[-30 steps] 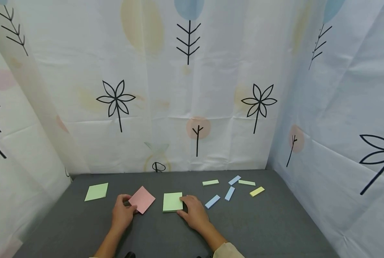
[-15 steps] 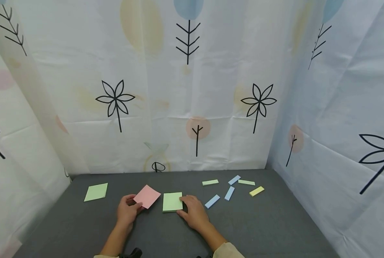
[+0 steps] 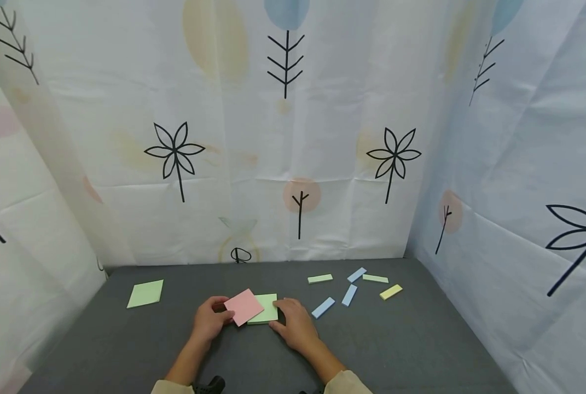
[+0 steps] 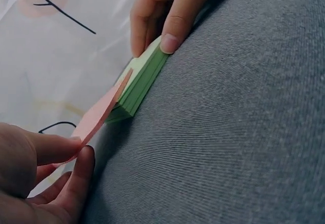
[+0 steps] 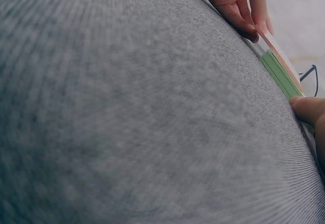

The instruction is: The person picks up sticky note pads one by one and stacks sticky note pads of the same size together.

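Note:
Between thumb and fingers the left hand pinches a pink square pad, turned like a diamond. Its right corner overlaps the left part of a green square stack lying on the grey table. The right hand grips that stack by its right side, thumb at the near corner. In the left wrist view the pink pad is tilted over the end of the layered green stack, pinched by the left hand. In the right wrist view the thumb of the right hand touches the green stack.
A separate green square lies at the far left of the grey table. Small blue, green and yellow strips are scattered to the right of the right hand. Patterned cloth stands behind and at both sides.
The left hand has carried the pink pad rightward, from beside the green stack to over its left part. The right hand keeps its grip on the stack.

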The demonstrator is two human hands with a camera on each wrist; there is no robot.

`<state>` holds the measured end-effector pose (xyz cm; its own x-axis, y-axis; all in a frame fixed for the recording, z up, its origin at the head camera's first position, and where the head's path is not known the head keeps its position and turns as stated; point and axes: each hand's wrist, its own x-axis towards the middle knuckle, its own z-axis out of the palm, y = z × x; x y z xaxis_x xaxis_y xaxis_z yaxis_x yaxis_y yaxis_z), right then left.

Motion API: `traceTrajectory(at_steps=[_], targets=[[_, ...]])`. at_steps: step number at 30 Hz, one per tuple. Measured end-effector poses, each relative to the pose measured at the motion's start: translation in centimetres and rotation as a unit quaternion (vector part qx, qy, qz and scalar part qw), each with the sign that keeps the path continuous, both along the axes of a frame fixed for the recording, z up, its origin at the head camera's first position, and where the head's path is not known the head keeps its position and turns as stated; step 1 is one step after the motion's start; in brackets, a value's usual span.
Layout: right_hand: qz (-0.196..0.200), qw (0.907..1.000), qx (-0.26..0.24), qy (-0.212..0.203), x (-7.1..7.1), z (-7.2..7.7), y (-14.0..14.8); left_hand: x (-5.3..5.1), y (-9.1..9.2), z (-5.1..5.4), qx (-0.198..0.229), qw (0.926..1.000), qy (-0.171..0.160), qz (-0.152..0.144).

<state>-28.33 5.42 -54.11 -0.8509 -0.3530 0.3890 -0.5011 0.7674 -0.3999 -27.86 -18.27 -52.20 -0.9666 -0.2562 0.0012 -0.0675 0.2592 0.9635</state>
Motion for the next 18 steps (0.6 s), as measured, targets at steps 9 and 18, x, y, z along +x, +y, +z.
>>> traceTrajectory(at_steps=[9,18], targets=[[0.002,1.0000,-0.001,0.003,0.1,0.0,0.0,-0.6,0.7,0.3,-0.123,0.9912,0.018,0.047],[0.002,1.0000,0.006,0.004,0.1,0.2,0.0,-1.3,1.9,-0.4,-0.137,0.9868,0.076,0.043]])
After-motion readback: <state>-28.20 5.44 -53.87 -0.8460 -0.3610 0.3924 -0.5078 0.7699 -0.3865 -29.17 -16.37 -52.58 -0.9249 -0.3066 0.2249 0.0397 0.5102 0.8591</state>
